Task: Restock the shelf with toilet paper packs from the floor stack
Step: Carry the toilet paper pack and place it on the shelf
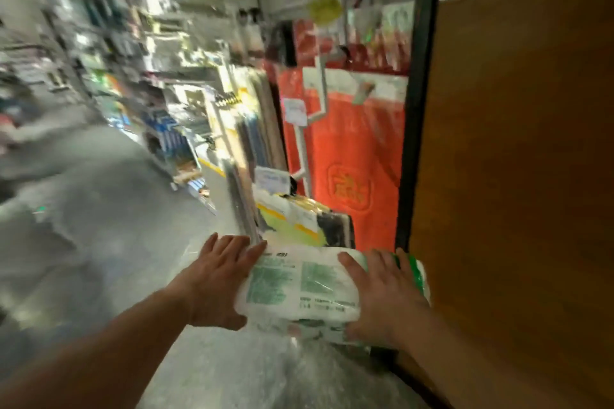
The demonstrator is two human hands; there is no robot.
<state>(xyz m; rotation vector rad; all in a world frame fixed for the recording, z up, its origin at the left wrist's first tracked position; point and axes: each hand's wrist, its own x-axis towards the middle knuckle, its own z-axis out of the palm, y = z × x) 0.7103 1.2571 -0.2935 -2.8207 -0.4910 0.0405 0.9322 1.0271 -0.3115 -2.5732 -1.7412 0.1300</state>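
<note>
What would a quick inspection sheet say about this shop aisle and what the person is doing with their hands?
Surface: grey floor, blurred by camera motion.
Job's things: toilet paper pack, white with green print, held between both hands; another pack shows just beneath it.
Clutter: clear plastic wrap low in the foreground.
Grippers: left hand flat against the pack's left end; right hand spread over its right end, fingers on top.
Cables: nothing seen.
Surroundings: brown panel on the right, orange mat hanging ahead, stocked shelves along the aisle.
</note>
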